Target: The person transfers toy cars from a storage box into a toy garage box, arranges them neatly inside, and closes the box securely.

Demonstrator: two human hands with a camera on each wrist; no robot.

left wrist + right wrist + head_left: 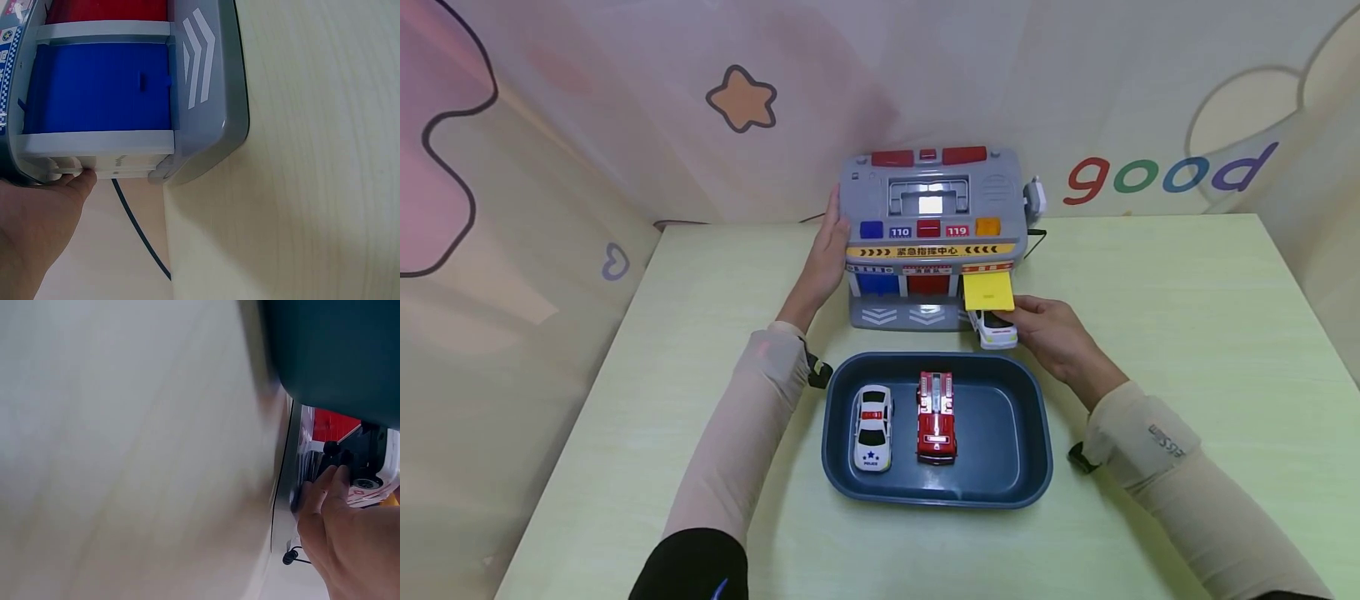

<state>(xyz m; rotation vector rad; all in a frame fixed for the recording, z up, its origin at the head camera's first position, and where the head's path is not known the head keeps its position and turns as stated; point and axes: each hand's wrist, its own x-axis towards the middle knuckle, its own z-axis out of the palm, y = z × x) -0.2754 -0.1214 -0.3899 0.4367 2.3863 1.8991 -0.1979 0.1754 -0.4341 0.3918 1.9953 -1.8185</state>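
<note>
A grey toy emergency station (932, 221) stands at the back of the table, with a blue door (100, 87), a red door (928, 285) and a raised yellow flap (988, 292). My left hand (827, 258) rests along the station's left side, its fingertips at the side wall in the left wrist view. Under the yellow flap, a white toy car (997, 335) sits partly in the right doorway. My right hand (1056, 337) grips this car from the right; the right wrist view shows fingers at its dark underside, beside a wheel (366, 484).
In front of the station lies a dark blue tray (936, 498). It holds a white toy police car (872, 429) and a red toy fire truck (936, 417). A grey-white piece (1034, 198) hangs on the station's right side, near a black cord (1037, 237). A printed backdrop rises behind the table.
</note>
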